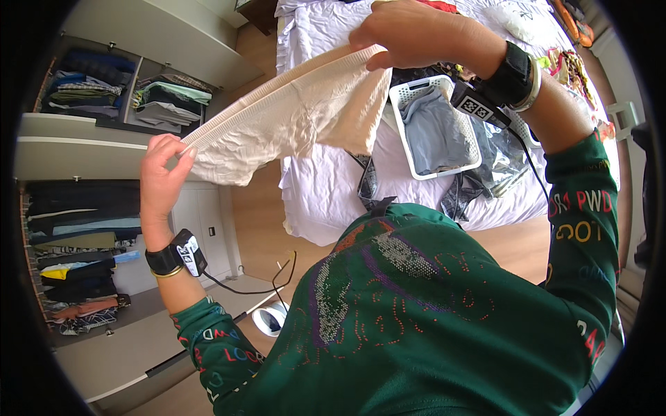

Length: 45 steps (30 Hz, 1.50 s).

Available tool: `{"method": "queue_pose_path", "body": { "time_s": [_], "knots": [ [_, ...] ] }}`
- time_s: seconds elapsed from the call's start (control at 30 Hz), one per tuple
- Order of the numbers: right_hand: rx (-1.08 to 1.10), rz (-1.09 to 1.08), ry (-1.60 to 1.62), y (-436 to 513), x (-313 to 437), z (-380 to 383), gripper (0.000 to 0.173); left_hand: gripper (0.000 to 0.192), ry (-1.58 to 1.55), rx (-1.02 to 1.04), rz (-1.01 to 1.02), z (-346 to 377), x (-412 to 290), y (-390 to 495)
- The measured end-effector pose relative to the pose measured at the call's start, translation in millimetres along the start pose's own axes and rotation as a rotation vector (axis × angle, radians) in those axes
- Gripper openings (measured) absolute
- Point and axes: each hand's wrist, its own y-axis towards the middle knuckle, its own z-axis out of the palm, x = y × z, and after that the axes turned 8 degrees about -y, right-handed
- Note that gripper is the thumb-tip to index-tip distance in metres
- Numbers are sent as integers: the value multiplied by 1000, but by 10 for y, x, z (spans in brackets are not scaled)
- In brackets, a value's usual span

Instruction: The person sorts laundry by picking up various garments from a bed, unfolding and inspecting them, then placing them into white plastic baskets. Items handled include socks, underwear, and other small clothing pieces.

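A cream knitted garment (291,114), with a ribbed waistband and short legs, hangs stretched between my hands in the air. My left hand (165,174) pinches one end of the waistband between thumb and fingers. At the other end, my right hand (398,36) grips the band near the top of the view. Beyond the garment, a white perforated plastic basket (411,156) rests on the bed, with folded grey-blue cloth (434,132) inside. Both wrists carry black straps with small cabled devices.
The bed's pale lilac sheet (322,192) bears a clear plastic bag (499,161) and dark patterned straps (368,179) beside the basket. Wardrobe compartments at left hold folded clothes (169,104) and hanging clothes (78,229). A white round container (270,317) stands on the wooden floor.
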Motion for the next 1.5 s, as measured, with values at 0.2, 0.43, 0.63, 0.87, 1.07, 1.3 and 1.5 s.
{"method": "queue_pose_path", "body": {
  "time_s": [0.2, 0.43, 0.63, 0.87, 1.07, 1.3, 1.5],
  "knots": [
    [37, 166, -29, 75, 20, -64, 36, 13, 90, -60, 52, 97, -119, 74],
    [96, 270, -11, 41, 14, 78, 39, 10, -64, 25, -68, 267, -93, 134],
    [0, 175, 144, -92, 18, 181, 35, 5, -374, 87, -216, 437, -37, 172],
    [-106, 138, 492, -293, 63, 88, 19, 11, -710, 237, -337, 633, -20, 203],
    [107, -40, 309, -552, 58, 181, 18, 12, -498, 295, -28, 535, 172, 323],
    [-92, -65, 379, -709, 176, 513, 29, 13, -417, 274, -92, 455, 366, 353],
    [-373, 16, 738, -668, 161, 386, 41, 11, -677, 261, -181, 478, 237, 339]
  ]
}}
